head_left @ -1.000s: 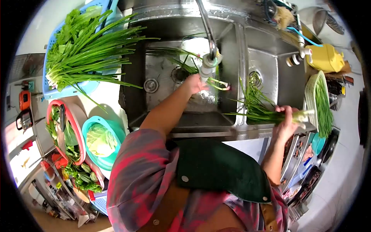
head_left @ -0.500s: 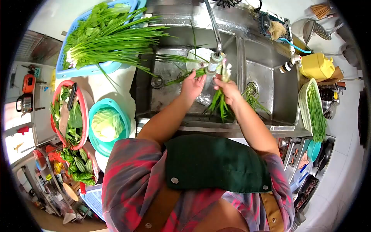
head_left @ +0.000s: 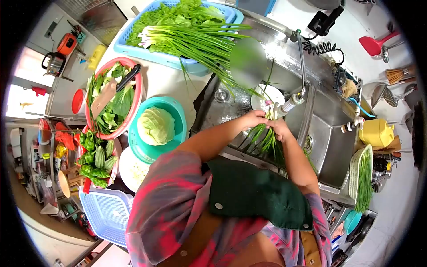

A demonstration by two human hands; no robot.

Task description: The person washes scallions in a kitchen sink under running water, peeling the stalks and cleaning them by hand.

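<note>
My right hand (head_left: 279,129) is closed around a small bunch of spring onions (head_left: 270,144), whose green leaves hang down over the front of the sink basin. Their pale root ends point up beside the tap's spout (head_left: 289,107). My left hand (head_left: 253,119) meets it from the left, fingertips pinched on the same bunch near the white ends. Behind both hands, a white bowl (head_left: 262,99) sits in the left basin (head_left: 218,113) of the steel sink. Whether water is running cannot be made out.
Left of the sink stand a blue basket (head_left: 122,46) of lettuce and spring onions, a red-rimmed basin (head_left: 138,95) with greens and a cleaver (head_left: 106,95), and a cabbage (head_left: 155,126) in a teal colander (head_left: 180,115). A yellow jug (head_left: 376,133) and white basket (head_left: 354,173) stand right.
My view has swung, shifting the scene. My left hand, with fingers apart near the tap before, has closed on the spring onions in my right hand. The bunch stays beside the spout.
</note>
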